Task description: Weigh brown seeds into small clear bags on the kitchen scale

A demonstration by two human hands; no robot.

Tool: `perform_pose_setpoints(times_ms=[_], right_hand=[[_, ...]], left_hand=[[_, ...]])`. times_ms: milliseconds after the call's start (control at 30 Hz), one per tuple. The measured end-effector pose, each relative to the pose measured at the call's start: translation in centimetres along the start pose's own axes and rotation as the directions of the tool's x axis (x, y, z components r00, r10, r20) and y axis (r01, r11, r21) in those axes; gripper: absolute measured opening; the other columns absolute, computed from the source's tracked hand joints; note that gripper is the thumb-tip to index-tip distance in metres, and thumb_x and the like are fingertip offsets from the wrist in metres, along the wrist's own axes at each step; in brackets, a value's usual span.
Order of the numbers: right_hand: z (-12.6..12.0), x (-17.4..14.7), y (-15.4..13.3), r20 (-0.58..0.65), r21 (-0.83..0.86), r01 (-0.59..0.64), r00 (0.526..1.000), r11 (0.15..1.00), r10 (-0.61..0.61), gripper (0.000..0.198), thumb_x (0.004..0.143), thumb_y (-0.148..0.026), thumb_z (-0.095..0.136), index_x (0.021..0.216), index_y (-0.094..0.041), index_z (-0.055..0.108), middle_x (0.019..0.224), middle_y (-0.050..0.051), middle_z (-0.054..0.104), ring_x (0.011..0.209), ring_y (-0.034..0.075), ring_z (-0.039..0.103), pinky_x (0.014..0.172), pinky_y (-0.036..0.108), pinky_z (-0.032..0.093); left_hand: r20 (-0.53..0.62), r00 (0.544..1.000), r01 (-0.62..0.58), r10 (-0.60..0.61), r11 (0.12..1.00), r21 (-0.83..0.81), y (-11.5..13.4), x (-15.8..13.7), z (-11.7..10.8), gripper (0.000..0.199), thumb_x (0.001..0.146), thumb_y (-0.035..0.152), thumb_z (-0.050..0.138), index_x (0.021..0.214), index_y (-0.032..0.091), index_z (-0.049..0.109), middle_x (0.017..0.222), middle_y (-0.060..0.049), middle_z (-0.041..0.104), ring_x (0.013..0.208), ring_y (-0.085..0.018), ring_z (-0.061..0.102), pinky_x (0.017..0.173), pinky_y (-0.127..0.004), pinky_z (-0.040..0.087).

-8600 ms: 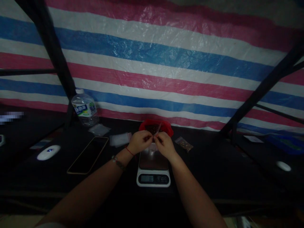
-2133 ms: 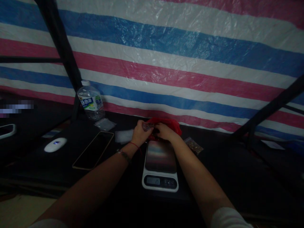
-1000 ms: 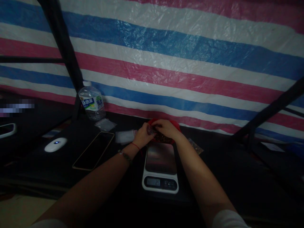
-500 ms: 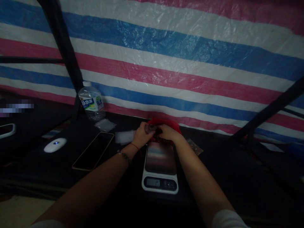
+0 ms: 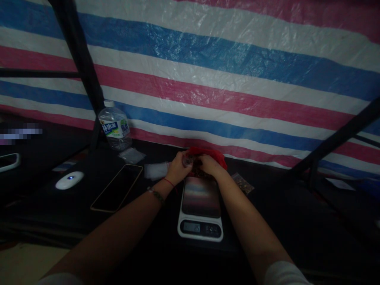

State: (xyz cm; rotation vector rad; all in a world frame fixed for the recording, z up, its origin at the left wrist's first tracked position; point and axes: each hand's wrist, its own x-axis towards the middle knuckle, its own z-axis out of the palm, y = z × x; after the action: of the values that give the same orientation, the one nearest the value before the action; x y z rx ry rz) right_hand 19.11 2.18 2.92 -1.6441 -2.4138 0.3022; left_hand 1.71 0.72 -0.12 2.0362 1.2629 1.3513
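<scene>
My left hand (image 5: pixel 178 166) is closed on a small clear plastic bag (image 5: pixel 187 160), held over a red bag (image 5: pixel 219 155) of small dark-brown pieces (image 5: pixel 199 172). My right hand (image 5: pixel 209 164) reaches into the red bag right beside it. Its fingers are bent together at the mouth of the clear bag, and what they pinch is too dark to make out. Below both hands lies a white kitchen scale (image 5: pixel 200 209) with a dark reflective plate and a lit display. The red bag sits at the far end of the scale.
Flat clear bags (image 5: pixel 156 171) lie left of my left hand, near a phone (image 5: pixel 117 188) and a white oval device (image 5: pixel 69 180). A plastic bottle (image 5: pixel 115 127) stands behind. A filled small bag (image 5: pixel 242 183) lies right of the scale. Striped sheeting (image 5: pixel 225 91) hangs behind the dark table.
My hands stay at the red bag with only slight finger movement. The clear bag in my left hand has shifted slightly, and the digits on the scale's display look different.
</scene>
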Motion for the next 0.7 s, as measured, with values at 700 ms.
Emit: perform_pose_setpoints(times_ms=[700], right_hand=[[-1.6,0.4,0.7,-0.266,0.062,-0.005,0.964,0.998,0.022,0.021,0.074,-0.01,0.061,0.09,-0.017,0.072,0.093,0.006,0.071,0.088,0.018,0.063,0.082,0.027,0.045]], left_hand=[[0.145,0.983,0.094,-0.108,0.991,0.099,-0.2,0.0,0.1,0.036,0.072,0.03,0.066,0.104,0.021,0.051,0.097,-0.004,0.066,0.089,-0.02,0.065,0.077,-0.028,0.049]])
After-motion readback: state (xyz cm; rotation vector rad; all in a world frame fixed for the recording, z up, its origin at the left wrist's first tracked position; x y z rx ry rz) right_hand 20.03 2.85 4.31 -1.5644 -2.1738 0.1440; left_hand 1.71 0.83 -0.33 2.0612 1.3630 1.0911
